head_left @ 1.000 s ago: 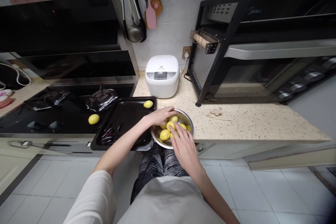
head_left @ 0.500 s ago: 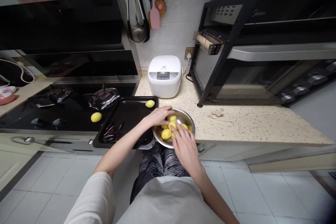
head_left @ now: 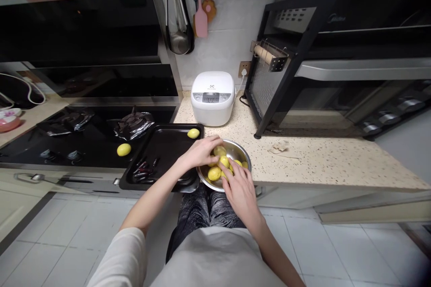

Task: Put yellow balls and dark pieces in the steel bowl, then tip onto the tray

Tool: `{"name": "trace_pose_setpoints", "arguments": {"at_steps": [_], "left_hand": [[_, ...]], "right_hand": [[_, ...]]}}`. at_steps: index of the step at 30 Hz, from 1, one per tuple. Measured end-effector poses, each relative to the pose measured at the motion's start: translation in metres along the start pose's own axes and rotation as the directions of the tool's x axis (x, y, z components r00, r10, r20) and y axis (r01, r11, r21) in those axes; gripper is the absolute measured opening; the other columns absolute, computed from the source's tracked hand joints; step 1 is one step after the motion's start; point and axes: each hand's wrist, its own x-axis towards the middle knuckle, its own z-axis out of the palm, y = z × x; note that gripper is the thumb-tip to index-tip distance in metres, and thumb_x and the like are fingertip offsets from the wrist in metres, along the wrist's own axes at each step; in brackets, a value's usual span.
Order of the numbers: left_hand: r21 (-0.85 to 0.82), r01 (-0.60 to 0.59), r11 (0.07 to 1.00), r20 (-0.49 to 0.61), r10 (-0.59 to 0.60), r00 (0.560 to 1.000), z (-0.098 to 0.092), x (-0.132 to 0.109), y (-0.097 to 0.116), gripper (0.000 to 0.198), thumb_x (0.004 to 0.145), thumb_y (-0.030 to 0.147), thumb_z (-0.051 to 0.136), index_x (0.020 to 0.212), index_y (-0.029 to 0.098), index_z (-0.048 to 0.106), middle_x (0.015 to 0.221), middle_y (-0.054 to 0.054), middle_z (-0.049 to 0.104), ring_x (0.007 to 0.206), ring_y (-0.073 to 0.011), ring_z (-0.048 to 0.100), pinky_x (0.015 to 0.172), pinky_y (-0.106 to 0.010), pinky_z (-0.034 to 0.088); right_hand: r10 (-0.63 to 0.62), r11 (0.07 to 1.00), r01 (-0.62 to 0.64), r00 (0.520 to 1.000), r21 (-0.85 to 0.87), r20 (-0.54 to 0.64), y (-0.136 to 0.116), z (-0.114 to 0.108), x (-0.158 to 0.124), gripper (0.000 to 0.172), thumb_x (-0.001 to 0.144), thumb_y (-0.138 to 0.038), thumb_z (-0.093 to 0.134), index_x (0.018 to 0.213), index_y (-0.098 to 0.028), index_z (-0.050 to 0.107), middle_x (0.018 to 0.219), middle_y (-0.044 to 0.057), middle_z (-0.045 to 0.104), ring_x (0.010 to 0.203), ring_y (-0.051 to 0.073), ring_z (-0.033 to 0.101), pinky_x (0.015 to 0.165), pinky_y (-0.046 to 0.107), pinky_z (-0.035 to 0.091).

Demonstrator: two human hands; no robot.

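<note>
Several yellow lemons (head_left: 214, 173) lie in a steel bowl (head_left: 243, 149) at the counter's front edge. My left hand (head_left: 202, 150) reaches in from the left, its fingers and thumb closed around a lemon (head_left: 220, 151) at the back of the bowl. Over the bowl's right side, my right hand (head_left: 241, 188) rests with fingers spread against the lemons. They touch or lie beside a middle lemon (head_left: 224, 161). Part of the pile is hidden under both hands.
A black baking tray (head_left: 164, 143) left of the bowl carries one lemon (head_left: 193, 133) and several small dark purple items (head_left: 144, 170). Another lemon (head_left: 124, 150) sits on the gas hob (head_left: 94, 143). Behind stands a white rice cooker (head_left: 213, 98); an oven on a rack (head_left: 323, 98) is at right.
The fingers of my right hand have slid slightly down and right off the middle lemon, which shows more now. My left hand stays at the back lemon. The view has shifted slightly.
</note>
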Motion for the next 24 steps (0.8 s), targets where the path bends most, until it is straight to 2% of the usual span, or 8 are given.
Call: {"name": "trace_pose_setpoints", "arguments": {"at_steps": [4, 8, 11, 18, 20, 24], "left_hand": [[-0.051, -0.025, 0.998, 0.097, 0.030, 0.995, 0.010, -0.016, 0.009, 0.048, 0.091, 0.024, 0.069, 0.137, 0.022, 0.056, 0.137, -0.010, 0.062, 0.123, -0.0285, 0.064, 0.098, -0.038, 0.054], [-0.020, -0.080, 0.997, 0.090, 0.082, 0.993, 0.024, -0.021, 0.009, 0.041, 0.098, 0.026, 0.065, 0.138, 0.023, 0.059, 0.137, -0.011, 0.063, 0.122, -0.0283, 0.064, 0.104, -0.041, 0.052], [0.023, -0.053, 0.998, 0.056, 0.052, 0.997, 0.032, -0.021, 0.010, 0.037, 0.098, 0.027, 0.066, 0.135, 0.022, 0.061, 0.133, -0.011, 0.064, 0.115, -0.0282, 0.066, 0.101, -0.042, 0.053], [-0.065, 0.030, 0.997, -0.049, -0.033, 0.998, 0.042, -0.020, 0.011, 0.032, 0.093, 0.020, 0.073, 0.125, 0.021, 0.068, 0.127, -0.009, 0.070, 0.121, -0.0257, 0.066, 0.110, -0.041, 0.051], [-0.090, 0.052, 0.995, -0.052, -0.057, 0.997, 0.042, -0.020, 0.010, 0.033, 0.091, 0.019, 0.075, 0.123, 0.022, 0.069, 0.127, -0.008, 0.071, 0.122, -0.0251, 0.066, 0.112, -0.041, 0.051], [-0.096, 0.071, 0.993, -0.040, -0.075, 0.996, 0.039, -0.018, 0.010, 0.033, 0.089, 0.017, 0.077, 0.121, 0.023, 0.071, 0.126, -0.007, 0.073, 0.122, -0.0252, 0.066, 0.113, -0.042, 0.050]], "right_hand": [[-0.006, 1.000, 0.005, 0.999, -0.028, -0.034, -0.001, -0.003, -0.005, 0.034, 0.106, -0.019, 0.044, 0.125, -0.021, 0.072, 0.136, 0.015, 0.067, 0.135, 0.030, 0.056, 0.117, 0.052, 0.039], [0.026, 0.999, -0.026, 1.000, -0.021, 0.001, -0.003, -0.011, -0.007, 0.026, 0.105, -0.018, 0.047, 0.106, -0.018, 0.073, 0.109, 0.012, 0.074, 0.115, 0.028, 0.064, 0.110, 0.048, 0.040], [0.077, 0.997, -0.075, 0.996, -0.030, 0.038, -0.001, -0.017, -0.003, 0.024, 0.105, -0.018, 0.047, 0.099, -0.019, 0.071, 0.101, 0.009, 0.075, 0.101, 0.027, 0.065, 0.100, 0.045, 0.042], [0.129, 0.989, -0.121, 0.987, -0.087, 0.094, 0.004, -0.021, 0.006, 0.015, 0.103, -0.022, 0.056, 0.100, -0.017, 0.071, 0.094, 0.009, 0.079, 0.095, 0.029, 0.067, 0.097, 0.044, 0.039], [0.153, 0.982, -0.139, 0.983, -0.127, 0.104, 0.002, -0.019, 0.009, 0.013, 0.101, -0.025, 0.062, 0.103, -0.016, 0.071, 0.090, 0.011, 0.079, 0.095, 0.031, 0.068, 0.095, 0.045, 0.039], [0.201, 0.966, -0.177, 0.972, -0.187, 0.120, -0.001, -0.012, 0.018, 0.018, 0.094, -0.029, 0.072, 0.106, -0.016, 0.070, 0.086, 0.013, 0.077, 0.094, 0.034, 0.070, 0.092, 0.047, 0.040]]}}
